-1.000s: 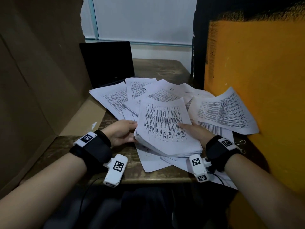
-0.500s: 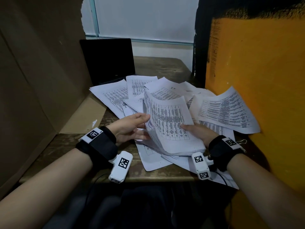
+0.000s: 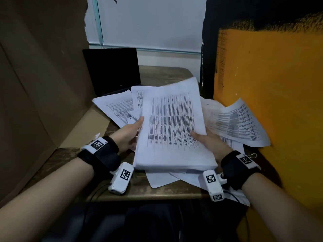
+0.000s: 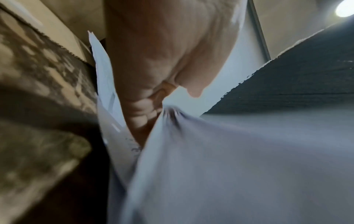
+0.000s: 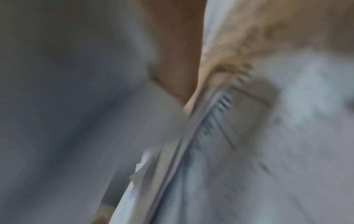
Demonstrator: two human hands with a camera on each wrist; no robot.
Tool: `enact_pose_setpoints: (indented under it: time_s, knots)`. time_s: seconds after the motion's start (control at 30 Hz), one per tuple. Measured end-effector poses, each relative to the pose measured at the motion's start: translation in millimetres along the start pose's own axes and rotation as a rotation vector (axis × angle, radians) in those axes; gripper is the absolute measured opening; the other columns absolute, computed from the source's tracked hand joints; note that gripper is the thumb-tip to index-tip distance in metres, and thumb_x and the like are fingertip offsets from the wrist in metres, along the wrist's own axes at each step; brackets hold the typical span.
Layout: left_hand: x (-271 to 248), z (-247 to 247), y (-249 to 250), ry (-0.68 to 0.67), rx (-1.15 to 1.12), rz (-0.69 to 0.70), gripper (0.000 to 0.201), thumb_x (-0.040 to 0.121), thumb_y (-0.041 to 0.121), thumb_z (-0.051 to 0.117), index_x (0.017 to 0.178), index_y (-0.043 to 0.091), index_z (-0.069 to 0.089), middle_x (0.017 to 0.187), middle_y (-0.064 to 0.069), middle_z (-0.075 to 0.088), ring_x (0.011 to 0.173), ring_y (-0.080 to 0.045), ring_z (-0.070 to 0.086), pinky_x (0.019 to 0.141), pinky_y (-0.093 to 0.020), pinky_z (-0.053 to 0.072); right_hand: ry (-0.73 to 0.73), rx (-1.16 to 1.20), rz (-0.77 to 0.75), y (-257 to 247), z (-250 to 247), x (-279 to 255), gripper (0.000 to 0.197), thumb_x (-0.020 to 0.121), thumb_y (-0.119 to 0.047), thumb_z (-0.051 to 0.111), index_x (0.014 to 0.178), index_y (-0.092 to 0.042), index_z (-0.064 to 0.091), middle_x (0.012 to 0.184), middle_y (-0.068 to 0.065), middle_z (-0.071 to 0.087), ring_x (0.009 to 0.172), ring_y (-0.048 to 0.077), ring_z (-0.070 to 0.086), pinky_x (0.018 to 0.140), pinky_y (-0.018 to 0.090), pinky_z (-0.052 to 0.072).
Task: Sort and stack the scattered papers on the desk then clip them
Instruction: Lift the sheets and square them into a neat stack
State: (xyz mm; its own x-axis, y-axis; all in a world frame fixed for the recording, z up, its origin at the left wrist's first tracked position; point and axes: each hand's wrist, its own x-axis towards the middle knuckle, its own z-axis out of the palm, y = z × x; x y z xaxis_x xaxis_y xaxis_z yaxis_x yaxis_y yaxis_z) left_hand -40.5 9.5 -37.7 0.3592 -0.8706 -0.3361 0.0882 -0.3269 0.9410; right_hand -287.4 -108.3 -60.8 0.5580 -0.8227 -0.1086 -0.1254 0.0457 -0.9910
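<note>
Cardboard [image 3: 43, 84] stands off to the left of our left hand [image 3: 128, 135], whose fingers [image 4: 141, 119] curl under the stack of papers [image 3: 173, 133]. We hold it tilted above the surface [image 3: 157, 189]. Our right hand [image 3: 208, 142] grips its right edge, thumb on top. Loose sheets [image 3: 239, 123] lie beyond, right of those fingers.

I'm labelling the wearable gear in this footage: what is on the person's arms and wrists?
Both forearms are bare, with no sleeves. Each wrist wears a wide black strap: left wrist strap, right wrist strap. A white tag with a black square code sits on top of each. A white camera block with the same kind of code hangs under each wrist, trailing a thin black cable.
</note>
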Motion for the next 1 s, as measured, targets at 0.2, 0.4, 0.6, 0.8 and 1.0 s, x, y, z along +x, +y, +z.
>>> enact_pose_setpoints:
  time_s: [0.2, 0.4, 0.6, 0.8, 1.0]
  knots:
    - [-3.4, 23.0, 37.0, 0.416, 0.134, 0.676, 0.037, 0.101, 0.028, 0.038, 0.131, 0.006, 0.039, 0.119, 0.001, 0.057, 0.107, -0.013, 0.056, 0.093, -0.026, 0.043, 0.035, -0.110, -0.391, -75.6, 23.0, -9.2, 0.042, 0.094, -0.020, 0.061, 0.128, -0.034, 0.039, 0.116, -0.023, 0.057, 0.102, -0.011, 0.059, 0.087, 0.013, 0.049]
    - [-36.0, 40.5, 66.6, 0.515, 0.018, 1.119, 0.015, 0.100, 0.019, 0.046, 0.114, 0.014, 0.044, 0.092, 0.022, 0.051, 0.079, 0.022, 0.052, 0.071, 0.001, 0.037, 0.224, -0.120, -0.687, -106.8, 40.1, -21.6, 0.037, 0.098, -0.017, 0.056, 0.115, -0.045, 0.038, 0.110, -0.041, 0.042, 0.097, -0.032, 0.045, 0.085, -0.004, 0.036]
    - [-6.1, 7.5, 17.8, -0.028, 0.141, 0.465, 0.035, 0.079, 0.038, 0.073, 0.105, 0.016, 0.065, 0.101, 0.002, 0.071, 0.093, -0.013, 0.068, 0.090, -0.035, 0.052, 0.034, -0.190, -0.238, -39.6, 35.7, -21.9, 0.037, 0.092, -0.022, 0.065, 0.125, -0.023, 0.051, 0.114, -0.017, 0.058, 0.101, -0.002, 0.058, 0.089, 0.010, 0.042]
    - [-4.2, 16.1, 31.4, 0.224, -0.139, 0.475, 0.010, 0.091, 0.017, 0.062, 0.087, 0.009, 0.058, 0.082, -0.008, 0.062, 0.076, -0.023, 0.060, 0.083, -0.039, 0.052, 0.118, 0.112, -0.049, -32.3, 22.2, -1.7, 0.043, 0.086, -0.035, 0.070, 0.124, -0.016, 0.063, 0.121, 0.003, 0.069, 0.109, 0.020, 0.066, 0.095, 0.038, 0.053]
    - [-6.6, 34.5, 20.8, 0.146, -0.588, 0.264, 0.034, 0.093, 0.015, 0.060, 0.123, 0.001, 0.053, 0.122, -0.014, 0.064, 0.110, -0.031, 0.063, 0.095, -0.050, 0.050, -0.046, 0.602, 0.090, -36.2, 40.3, -4.4, 0.028, 0.094, -0.017, 0.059, 0.122, -0.013, 0.060, 0.115, 0.009, 0.071, 0.106, 0.025, 0.066, 0.092, 0.040, 0.055]
